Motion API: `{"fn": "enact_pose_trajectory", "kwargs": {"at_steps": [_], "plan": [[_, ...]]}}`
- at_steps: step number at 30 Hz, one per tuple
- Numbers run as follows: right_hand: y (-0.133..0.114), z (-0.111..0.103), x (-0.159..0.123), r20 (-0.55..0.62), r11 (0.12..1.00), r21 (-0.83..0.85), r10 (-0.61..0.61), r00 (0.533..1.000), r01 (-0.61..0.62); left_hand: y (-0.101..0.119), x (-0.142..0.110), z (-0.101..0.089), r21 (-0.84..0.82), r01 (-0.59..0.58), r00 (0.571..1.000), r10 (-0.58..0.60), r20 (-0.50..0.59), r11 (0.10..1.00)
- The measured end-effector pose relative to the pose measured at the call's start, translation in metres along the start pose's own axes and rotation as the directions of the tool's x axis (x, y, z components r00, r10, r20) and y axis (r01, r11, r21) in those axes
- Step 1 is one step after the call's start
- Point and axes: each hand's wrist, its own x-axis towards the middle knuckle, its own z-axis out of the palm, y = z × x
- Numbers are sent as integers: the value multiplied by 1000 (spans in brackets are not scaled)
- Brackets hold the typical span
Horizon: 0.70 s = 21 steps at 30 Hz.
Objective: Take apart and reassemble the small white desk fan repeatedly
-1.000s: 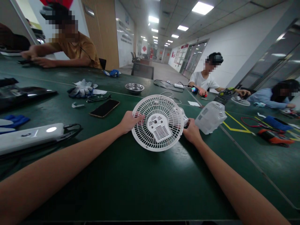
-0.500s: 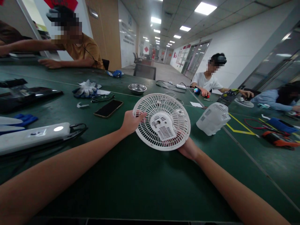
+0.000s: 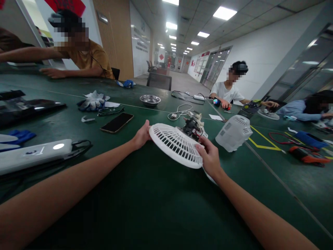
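Note:
Between my hands a white round fan grille (image 3: 173,144) is held tilted above the green table, its slotted outer side towards me. A dark fan motor (image 3: 191,125) with pale plastic parts and thin wires sits on its far side. My left hand (image 3: 143,135) grips the left rim, thumb up, its other fingers mostly hidden. My right hand (image 3: 210,156) is closed on the right edge close to the motor, thumb on the slats. Just right stands a translucent white plastic housing (image 3: 234,133). A white cord with a plug (image 3: 173,116) lies behind the grille.
Left of my hands lie a black phone (image 3: 117,123), a white device with a lit spot (image 3: 39,154) and gloves (image 3: 93,101). A metal bowl (image 3: 150,100) stands further back. An orange-and-black tool (image 3: 308,155) lies at right. Several people sit around the table.
The grille has tipped from facing me to a slanted, nearly edge-on pose, bringing the motor behind it into view. My right hand has moved from underneath to the right edge.

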Motion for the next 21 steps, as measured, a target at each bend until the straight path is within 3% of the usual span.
{"fn": "enact_pose_trajectory", "kwargs": {"at_steps": [4, 10, 12, 16, 19, 21], "plan": [[1, 2, 1, 69, 964, -212, -150, 986, 161, 5, 0, -1, -145, 129, 992, -126, 30, 981], [2, -1, 8, 301, 858, -392, -222, 927, 332, 8, 2, 3, -73, 297, 954, -299, -15, 952], [6, -9, 15, 267, 850, -378, -280, 922, 367, 9, 2, 6, -70, 301, 952, -304, -36, 951], [26, -23, 35, 9, 816, -488, -352, 936, 311, 10, 0, 9, -47, 291, 953, -294, -75, 955], [45, -28, 51, 2, 781, -573, -302, 953, 249, 7, 1, 8, -14, 260, 962, -260, -89, 966], [55, -30, 58, 20, 810, -555, -212, 977, 188, 3, 3, 7, 4, 223, 969, -221, -109, 975]]}}
